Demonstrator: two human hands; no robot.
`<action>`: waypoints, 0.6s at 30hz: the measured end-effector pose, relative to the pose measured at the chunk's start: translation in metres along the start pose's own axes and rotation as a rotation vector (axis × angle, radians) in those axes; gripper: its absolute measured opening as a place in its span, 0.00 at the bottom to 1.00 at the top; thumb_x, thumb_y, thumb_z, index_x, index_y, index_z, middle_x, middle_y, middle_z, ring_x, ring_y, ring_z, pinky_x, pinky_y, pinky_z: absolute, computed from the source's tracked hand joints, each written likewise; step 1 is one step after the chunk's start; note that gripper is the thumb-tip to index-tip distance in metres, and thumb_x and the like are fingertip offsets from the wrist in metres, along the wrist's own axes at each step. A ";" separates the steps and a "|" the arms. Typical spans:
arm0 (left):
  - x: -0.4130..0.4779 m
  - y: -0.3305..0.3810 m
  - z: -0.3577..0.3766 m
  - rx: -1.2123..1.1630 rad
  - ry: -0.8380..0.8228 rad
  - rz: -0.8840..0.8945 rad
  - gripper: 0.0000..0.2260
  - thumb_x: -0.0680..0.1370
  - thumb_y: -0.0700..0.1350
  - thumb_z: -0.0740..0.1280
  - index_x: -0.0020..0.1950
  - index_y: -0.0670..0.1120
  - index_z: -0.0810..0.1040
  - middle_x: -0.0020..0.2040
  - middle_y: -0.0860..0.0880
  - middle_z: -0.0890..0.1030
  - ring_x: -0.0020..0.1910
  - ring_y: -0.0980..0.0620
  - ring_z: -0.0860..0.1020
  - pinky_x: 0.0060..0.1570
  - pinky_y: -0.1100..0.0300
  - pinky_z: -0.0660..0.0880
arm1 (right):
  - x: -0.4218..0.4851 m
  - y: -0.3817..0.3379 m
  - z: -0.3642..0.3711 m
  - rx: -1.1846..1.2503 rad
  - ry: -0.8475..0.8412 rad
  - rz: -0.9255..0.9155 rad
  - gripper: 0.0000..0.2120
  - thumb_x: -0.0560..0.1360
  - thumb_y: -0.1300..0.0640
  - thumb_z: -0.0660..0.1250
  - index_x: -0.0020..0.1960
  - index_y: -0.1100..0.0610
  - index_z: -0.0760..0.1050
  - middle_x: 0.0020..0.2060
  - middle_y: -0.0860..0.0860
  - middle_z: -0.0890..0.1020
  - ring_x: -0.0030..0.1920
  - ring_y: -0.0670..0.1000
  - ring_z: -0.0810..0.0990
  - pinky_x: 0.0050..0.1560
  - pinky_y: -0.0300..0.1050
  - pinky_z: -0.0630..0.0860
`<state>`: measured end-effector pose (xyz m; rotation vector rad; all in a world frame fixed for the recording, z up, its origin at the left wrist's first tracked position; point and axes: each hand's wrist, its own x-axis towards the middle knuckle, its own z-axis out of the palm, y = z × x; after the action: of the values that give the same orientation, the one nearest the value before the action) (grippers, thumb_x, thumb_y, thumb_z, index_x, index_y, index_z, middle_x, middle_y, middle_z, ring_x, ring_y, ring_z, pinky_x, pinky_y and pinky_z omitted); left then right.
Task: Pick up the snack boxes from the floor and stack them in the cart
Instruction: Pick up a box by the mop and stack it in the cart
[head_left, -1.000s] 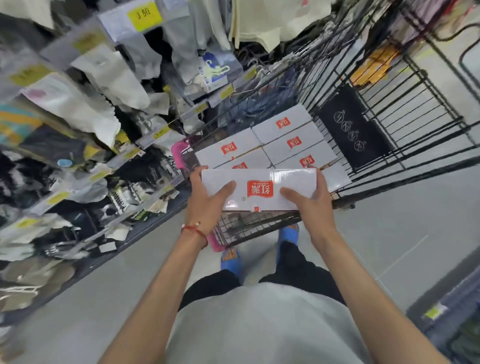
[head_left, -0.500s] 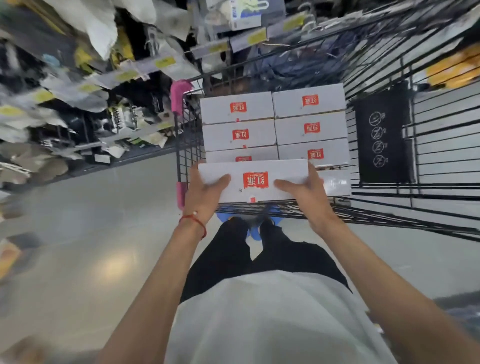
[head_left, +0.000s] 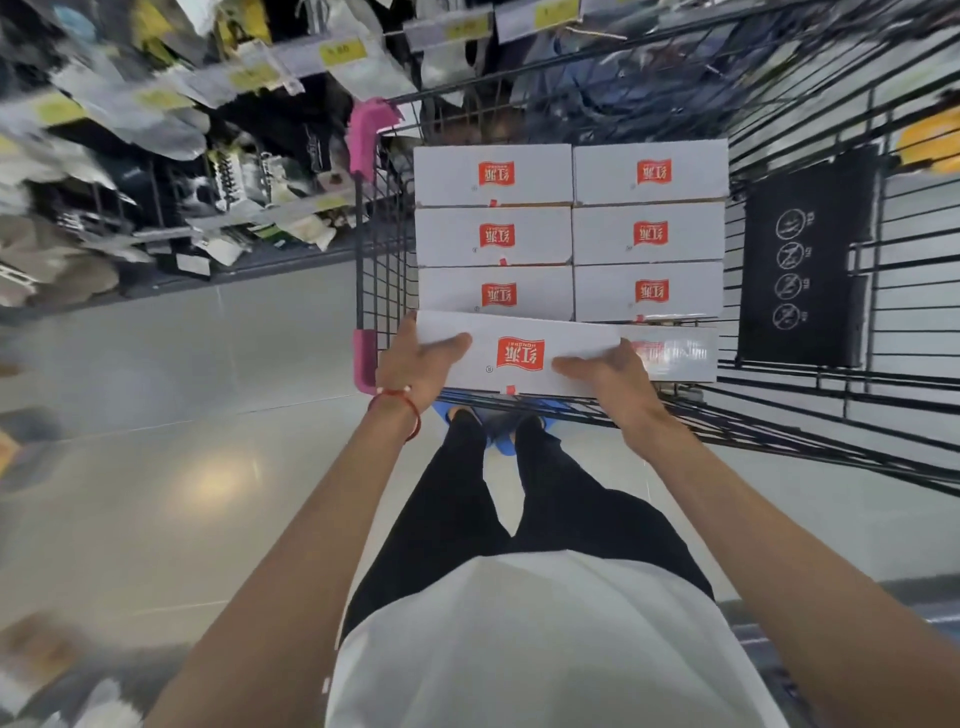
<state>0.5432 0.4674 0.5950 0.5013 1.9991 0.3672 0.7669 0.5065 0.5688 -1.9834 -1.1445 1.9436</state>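
Note:
A white snack box (head_left: 519, 349) with a red logo is held flat between both hands, over the near left part of the wire cart (head_left: 382, 270). My left hand (head_left: 415, 364) grips its left end, thumb on top. My right hand (head_left: 618, 382) grips its right end. Inside the cart lie several identical white boxes (head_left: 649, 234) in two columns, logos up. One more box (head_left: 675, 353) lies at the near right, partly covered by the held box.
Store shelves (head_left: 218, 156) with hanging packets and yellow price tags run along the left. A black warning panel (head_left: 805, 260) hangs on the cart's right wall. Pink corner guards (head_left: 366, 130) mark the cart's left side. Shiny grey floor (head_left: 182, 415) lies left of my legs.
The view has swung so the cart now faces me squarely. The held box has moved forward and down over the cart's near left corner, level with the stacked boxes.

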 end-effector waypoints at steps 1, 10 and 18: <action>0.002 -0.002 -0.001 0.019 -0.003 0.004 0.22 0.79 0.52 0.70 0.70 0.47 0.71 0.57 0.51 0.78 0.56 0.49 0.76 0.55 0.58 0.71 | 0.002 0.000 0.000 -0.004 0.011 0.005 0.13 0.76 0.62 0.75 0.51 0.47 0.75 0.48 0.41 0.82 0.49 0.39 0.80 0.38 0.24 0.75; 0.010 0.000 -0.011 0.121 0.014 0.046 0.29 0.70 0.66 0.68 0.65 0.50 0.77 0.59 0.49 0.83 0.58 0.44 0.81 0.62 0.46 0.77 | 0.000 0.004 0.003 -0.023 0.073 -0.003 0.12 0.75 0.53 0.77 0.50 0.44 0.75 0.49 0.40 0.81 0.52 0.44 0.80 0.59 0.44 0.77; 0.018 0.012 -0.021 0.210 0.035 0.054 0.25 0.80 0.62 0.64 0.71 0.47 0.75 0.70 0.46 0.77 0.67 0.42 0.75 0.61 0.57 0.69 | -0.002 -0.007 0.007 -0.133 0.205 -0.013 0.29 0.69 0.37 0.77 0.64 0.46 0.73 0.60 0.46 0.82 0.61 0.53 0.81 0.66 0.57 0.78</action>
<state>0.5194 0.4858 0.5957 0.6858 2.0720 0.2003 0.7583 0.5076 0.5729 -2.1757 -1.2569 1.6498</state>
